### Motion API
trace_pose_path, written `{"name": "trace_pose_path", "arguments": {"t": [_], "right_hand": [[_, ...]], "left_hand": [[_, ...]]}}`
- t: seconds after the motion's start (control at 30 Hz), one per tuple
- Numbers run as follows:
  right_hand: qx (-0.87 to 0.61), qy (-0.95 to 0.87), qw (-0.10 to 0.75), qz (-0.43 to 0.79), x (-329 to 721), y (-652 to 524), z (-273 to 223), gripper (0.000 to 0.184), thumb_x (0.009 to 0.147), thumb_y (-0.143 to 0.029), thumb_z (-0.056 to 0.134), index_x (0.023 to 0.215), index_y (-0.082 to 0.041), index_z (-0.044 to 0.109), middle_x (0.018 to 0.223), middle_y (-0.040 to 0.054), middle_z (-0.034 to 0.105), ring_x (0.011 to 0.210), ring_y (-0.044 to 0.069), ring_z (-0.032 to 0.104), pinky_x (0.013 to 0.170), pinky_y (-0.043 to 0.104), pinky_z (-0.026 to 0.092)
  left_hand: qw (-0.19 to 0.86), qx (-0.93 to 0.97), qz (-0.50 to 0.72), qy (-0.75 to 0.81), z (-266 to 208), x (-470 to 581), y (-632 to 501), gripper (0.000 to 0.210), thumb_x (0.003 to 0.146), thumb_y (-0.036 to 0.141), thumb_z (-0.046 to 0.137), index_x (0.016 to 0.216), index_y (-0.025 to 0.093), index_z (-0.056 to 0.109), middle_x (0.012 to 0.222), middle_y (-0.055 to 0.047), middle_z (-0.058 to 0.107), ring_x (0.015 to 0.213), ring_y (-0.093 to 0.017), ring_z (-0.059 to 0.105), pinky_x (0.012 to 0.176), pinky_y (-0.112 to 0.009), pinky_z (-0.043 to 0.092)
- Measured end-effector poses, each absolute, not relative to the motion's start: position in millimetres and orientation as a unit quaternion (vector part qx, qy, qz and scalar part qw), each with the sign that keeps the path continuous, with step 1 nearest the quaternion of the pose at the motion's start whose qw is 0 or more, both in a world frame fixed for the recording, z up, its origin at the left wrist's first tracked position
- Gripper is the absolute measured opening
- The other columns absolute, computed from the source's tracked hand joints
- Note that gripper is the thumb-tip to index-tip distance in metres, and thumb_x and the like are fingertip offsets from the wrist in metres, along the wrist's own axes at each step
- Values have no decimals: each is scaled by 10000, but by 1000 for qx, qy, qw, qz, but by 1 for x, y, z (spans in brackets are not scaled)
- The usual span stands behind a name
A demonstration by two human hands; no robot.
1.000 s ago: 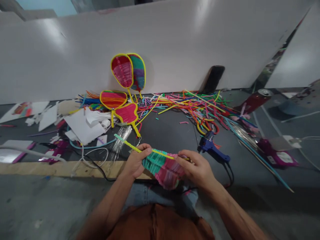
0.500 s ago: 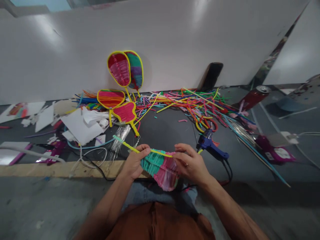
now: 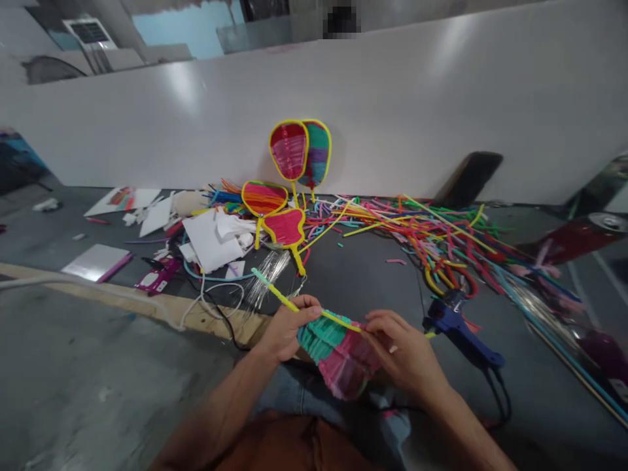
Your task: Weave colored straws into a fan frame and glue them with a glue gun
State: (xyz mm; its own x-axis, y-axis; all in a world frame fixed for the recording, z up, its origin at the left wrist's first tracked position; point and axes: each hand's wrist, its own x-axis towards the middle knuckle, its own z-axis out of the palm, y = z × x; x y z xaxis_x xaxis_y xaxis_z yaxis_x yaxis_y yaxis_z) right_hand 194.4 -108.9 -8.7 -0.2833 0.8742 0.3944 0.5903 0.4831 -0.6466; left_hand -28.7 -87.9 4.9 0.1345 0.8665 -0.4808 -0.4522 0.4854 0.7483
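Between my hands is a piece made of teal, pink and mauve pipe cleaners (image 3: 338,363), held over my lap at the table's front edge. A yellow pipe cleaner (image 3: 282,297) with a pale green end runs along its upper edge and sticks out past my left hand. My left hand (image 3: 292,327) is closed, pinching the yellow pipe cleaner and the piece's left end. My right hand (image 3: 405,347) is closed too, its fingertips pressed on the piece's right upper corner and the yellow strand. A blue glue gun (image 3: 461,330) lies right of my right hand.
Yellow-rimmed pipe-cleaner fans (image 3: 289,154) lean against the white panel (image 3: 383,111); others lie below. A heap of loose pipe cleaners (image 3: 407,226) spreads behind my hands. Left are white paper scraps (image 3: 213,242) and cables. A phone (image 3: 471,176) and red can (image 3: 579,239) stand right.
The view has swung left and up, so the table's things appear farther right. Both hands keep their grip on the piece and the yellow pipe cleaner, with little change between them.
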Motion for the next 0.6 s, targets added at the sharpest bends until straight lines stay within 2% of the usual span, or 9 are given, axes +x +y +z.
{"name": "trace_pose_path", "arguments": {"t": [0.13,0.3,0.47,0.53,0.6], "right_hand": [[-472,-782,327,243,193,-107,-2,160,884,-262,553,982,-201,663,859,47,742,721,157,706,633,243,565],[-454,-759,341,319,191,-102,8,189,892,-290,536,904,-210,707,818,39,751,701,153,703,639,229,561],[-525,-573,394,491,201,-97,13,316,784,-465,670,866,-164,717,748,43,729,626,162,658,545,225,530],[-539,-483,417,549,210,-94,12,373,720,-492,738,871,-152,714,743,45,721,603,155,639,522,222,514],[-539,-403,447,590,217,-91,11,388,672,-478,790,868,-153,710,740,44,716,573,141,623,498,212,499]], "left_hand": [[729,234,449,461,6,-34,-88,359,516,266,895,700,122,622,597,3,632,521,-92,574,522,-194,462],[735,247,456,437,14,-38,-81,423,523,292,904,802,136,627,641,3,651,537,-99,590,539,-200,467],[735,351,414,406,24,-52,-62,656,487,292,918,1069,153,648,975,-92,698,835,-187,656,726,-263,507],[657,425,426,454,28,-62,-43,568,562,285,874,1068,156,651,1006,-97,690,906,-203,646,793,-286,499],[489,515,459,534,32,-75,-14,392,712,300,751,1061,156,645,992,-87,687,924,-202,634,827,-302,486]]}}
